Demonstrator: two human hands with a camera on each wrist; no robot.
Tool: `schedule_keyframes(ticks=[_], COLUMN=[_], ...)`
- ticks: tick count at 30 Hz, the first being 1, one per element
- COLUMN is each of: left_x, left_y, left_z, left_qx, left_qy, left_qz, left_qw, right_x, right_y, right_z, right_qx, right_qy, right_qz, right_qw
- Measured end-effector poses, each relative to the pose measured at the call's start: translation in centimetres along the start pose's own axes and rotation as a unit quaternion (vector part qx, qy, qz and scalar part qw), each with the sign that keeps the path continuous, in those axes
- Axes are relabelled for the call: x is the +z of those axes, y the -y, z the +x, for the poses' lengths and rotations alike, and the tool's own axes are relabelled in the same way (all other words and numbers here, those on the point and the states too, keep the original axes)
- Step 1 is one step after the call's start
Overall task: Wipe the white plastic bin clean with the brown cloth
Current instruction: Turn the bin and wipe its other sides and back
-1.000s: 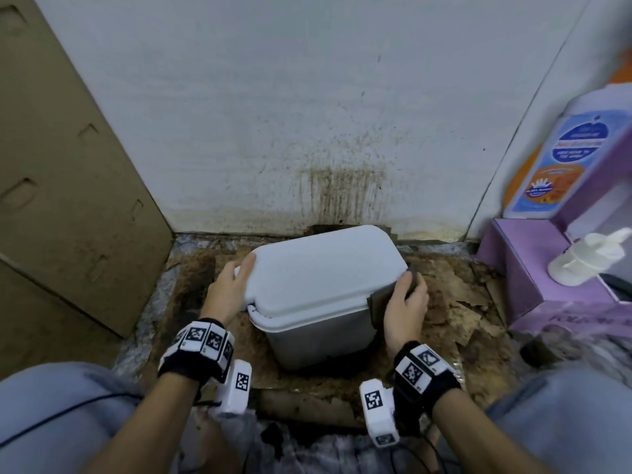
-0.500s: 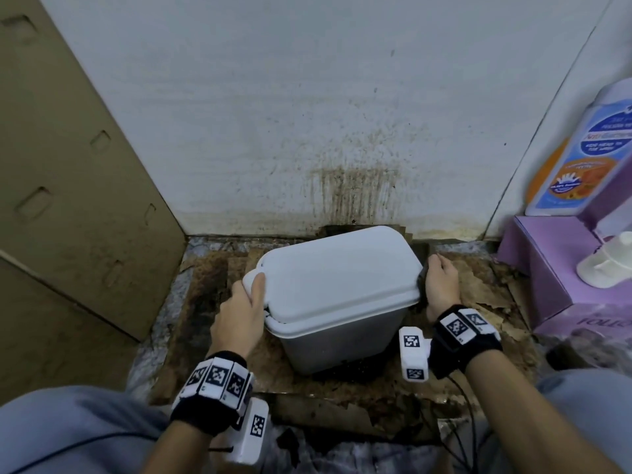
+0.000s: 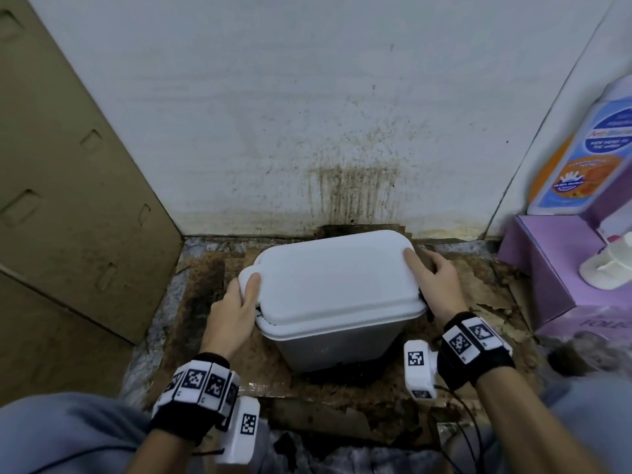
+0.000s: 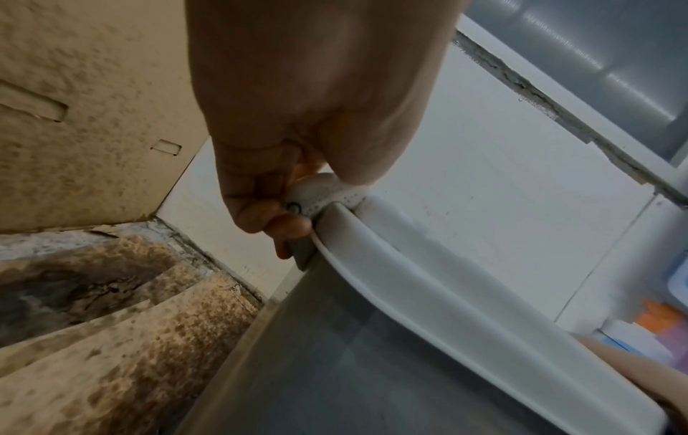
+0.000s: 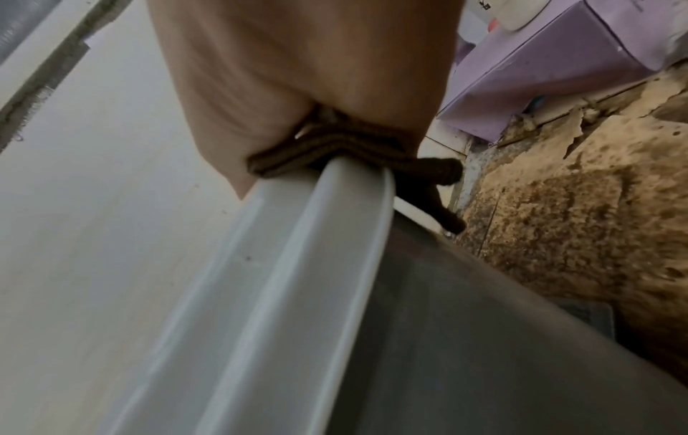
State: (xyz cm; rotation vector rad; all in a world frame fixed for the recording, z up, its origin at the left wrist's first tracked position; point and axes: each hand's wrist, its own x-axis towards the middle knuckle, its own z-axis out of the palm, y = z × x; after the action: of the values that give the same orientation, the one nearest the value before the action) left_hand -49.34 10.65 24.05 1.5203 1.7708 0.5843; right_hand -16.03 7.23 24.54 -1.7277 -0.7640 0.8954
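Not much legible here. Bottle [image 3: 581, 145] at right edge has blue and orange label, print too blurry to read. Purple box [image 3: 547, 268] shows partial letters near bottom, roughly "FOLI", cut off. Wristbands [image 3: 201, 384] carry square black-white marker codes only.

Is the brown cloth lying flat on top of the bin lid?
No, the right hand presses the brown cloth against the lid's edge.

You get soft, dim, even indoor light with no hard shadows. The head view bends straight lines at its edges. Both wrist views are grainy and blurred, with the bin lid [image 5: 297, 294] smeared.
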Motion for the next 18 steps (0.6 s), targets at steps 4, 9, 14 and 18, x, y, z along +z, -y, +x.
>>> schedule_keyframes(ticks=[4, 9, 14, 18], left_x=[-0.5, -0.6, -0.5, 0.3], left_y=[-1.1, -1.7, -1.8, -4.2], left_z=[1.5, 2.6, 2.6, 1.3], left_qx=[0.029, 0.028, 0.026, 0.041], left_qy=[0.013, 0.047, 0.029, -0.093], left_qz=[-0.017, -0.007, 0.086, 0.196], left_qw=[0.999, 0.998, 0.996, 0.975], right_x=[0.0, 0.6, 0.9, 1.2], right_y=[-1.0, -1.5, -1.2, -0.8], right_z=[-2.7, -5.2, -5.2, -5.2], right_qx=[0.025, 0.028, 0.034, 0.038], right_qy=[-0.080, -0.121, -0.138, -0.141], right_qz=[0.029, 0.059, 0.071, 0.070], right_qw=[0.996, 0.991, 0.987, 0.987])
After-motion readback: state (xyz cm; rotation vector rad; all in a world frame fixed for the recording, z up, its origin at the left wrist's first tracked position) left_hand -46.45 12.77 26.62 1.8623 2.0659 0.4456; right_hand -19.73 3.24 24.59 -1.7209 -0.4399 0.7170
